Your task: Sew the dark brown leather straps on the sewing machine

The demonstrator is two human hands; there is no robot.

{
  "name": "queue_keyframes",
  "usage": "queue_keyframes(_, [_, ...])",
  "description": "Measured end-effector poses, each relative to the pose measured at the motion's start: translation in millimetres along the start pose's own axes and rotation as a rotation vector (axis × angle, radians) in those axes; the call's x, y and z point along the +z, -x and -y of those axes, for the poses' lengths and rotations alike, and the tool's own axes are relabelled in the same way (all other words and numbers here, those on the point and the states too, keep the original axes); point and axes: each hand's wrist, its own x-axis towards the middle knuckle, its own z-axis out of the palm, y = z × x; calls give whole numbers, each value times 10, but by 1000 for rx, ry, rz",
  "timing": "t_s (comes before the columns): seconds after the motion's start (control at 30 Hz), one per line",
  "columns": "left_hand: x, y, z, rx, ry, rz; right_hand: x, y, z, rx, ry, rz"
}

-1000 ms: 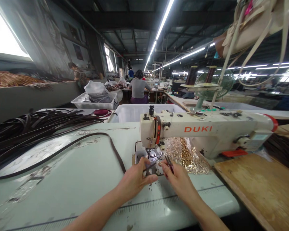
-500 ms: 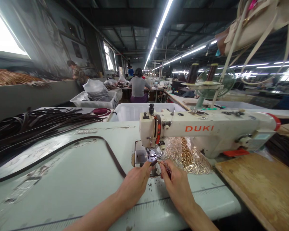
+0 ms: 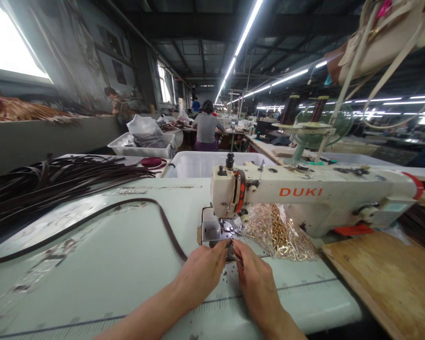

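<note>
A long dark brown strap (image 3: 168,230) curves over the sewing table and runs under my left hand (image 3: 202,271), which is closed with thumb and fingers pinching the strap near its end. Close beside it, my right hand (image 3: 257,281) is also closed, its fingertips meeting those of the left at the strap's end. Something thin and shiny shows at the right fingers, mostly hidden. Both hands are just in front of the needle area of a white sewing machine (image 3: 262,191), by its metal plate (image 3: 210,226).
Gold metal clasps (image 3: 281,231) in clear plastic lie right of the needle. A bundle of dark straps (image 3: 67,177) covers the left back. A wooden board (image 3: 371,278) is at the right, a white bin (image 3: 194,163) behind. A person (image 3: 208,127) sits farther back.
My hands have come closer together, the right fingertips now against the left at the strap's end. The view has shifted slightly, so the machine appears farther right.
</note>
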Motion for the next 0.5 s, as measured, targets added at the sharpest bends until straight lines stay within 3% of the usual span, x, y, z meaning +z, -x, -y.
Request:
queue_keyframes(0.17, [-28,6,-9,6,48,6,37,81,3,-133,116,0])
queue_keyframes(0.3, [-22,39,-36,-23,14,13,-13,4,-5,-103,30,48])
queue_keyframes(0.5, [-74,33,-11,49,1,93,-136,-134,-42,-98,-68,201])
